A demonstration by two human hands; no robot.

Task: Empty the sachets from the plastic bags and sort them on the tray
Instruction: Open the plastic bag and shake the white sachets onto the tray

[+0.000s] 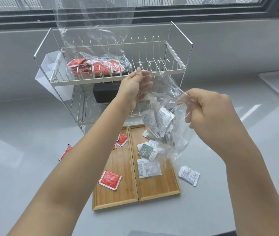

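Sachets (159, 123) hung inside clear bag (165, 116), pinched at top by left hand (133, 91) and right hand (208, 113). Bag's long axis near vertical, hanging over tray (169, 184), right half. Judged: right hand nearer for tipping.

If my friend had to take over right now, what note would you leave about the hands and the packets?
Left hand and right hand each pinch an edge of the clear plastic bag, held above the two-part bamboo tray.
White sachets remain inside that bag.
Done: a few red sachets lie in the left compartment, white sachets in the right.
Strays on the grey counter: one red sachet left of the tray, one white sachet right of it.
Left: finish emptying this bag, empty the second bag of red sachets on the white wire rack, collect strays.
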